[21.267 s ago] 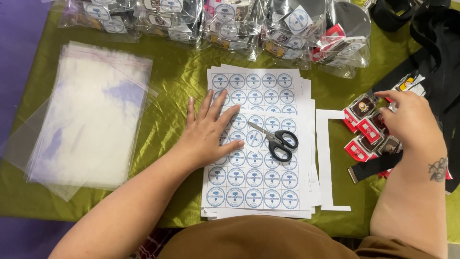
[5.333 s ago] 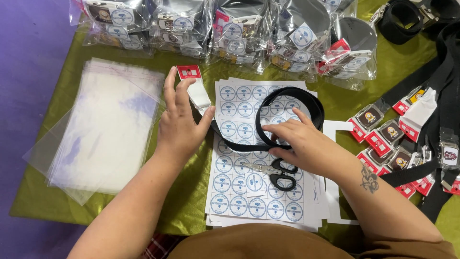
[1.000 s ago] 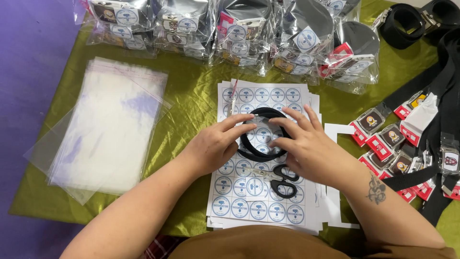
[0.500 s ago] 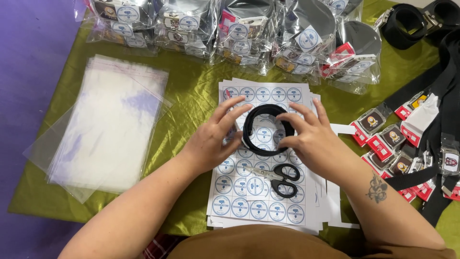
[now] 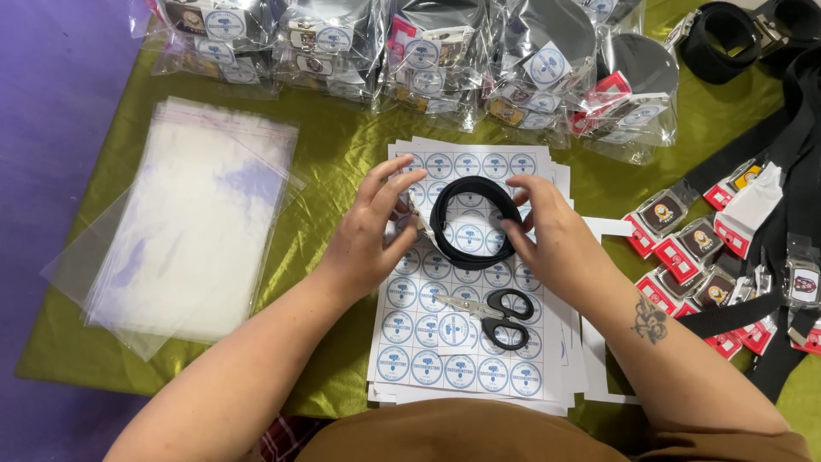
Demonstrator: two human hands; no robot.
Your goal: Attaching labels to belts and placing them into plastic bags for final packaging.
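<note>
A black belt rolled into a coil (image 5: 475, 221) is held between both hands above a stack of white sheets of round blue stickers (image 5: 445, 359). My left hand (image 5: 369, 231) grips the coil's left side, where a pale buckle card shows against the fingers. My right hand (image 5: 547, 235) clasps the coil's right side, thumb on the band. Black-handled scissors (image 5: 496, 312) lie on the sheets just below the hands.
A pile of clear plastic bags (image 5: 184, 227) lies to the left on the green cloth (image 5: 333, 154). Several packed bags (image 5: 445, 60) line the far edge. Loose black belts with red-carded buckles (image 5: 735, 248) lie at right. A white paper strip (image 5: 599, 342) sits beside the sheets.
The hands have tightened the belt coil and lifted it slightly toward the top of the sticker sheets. Much earlier the belt was a wide loop.
</note>
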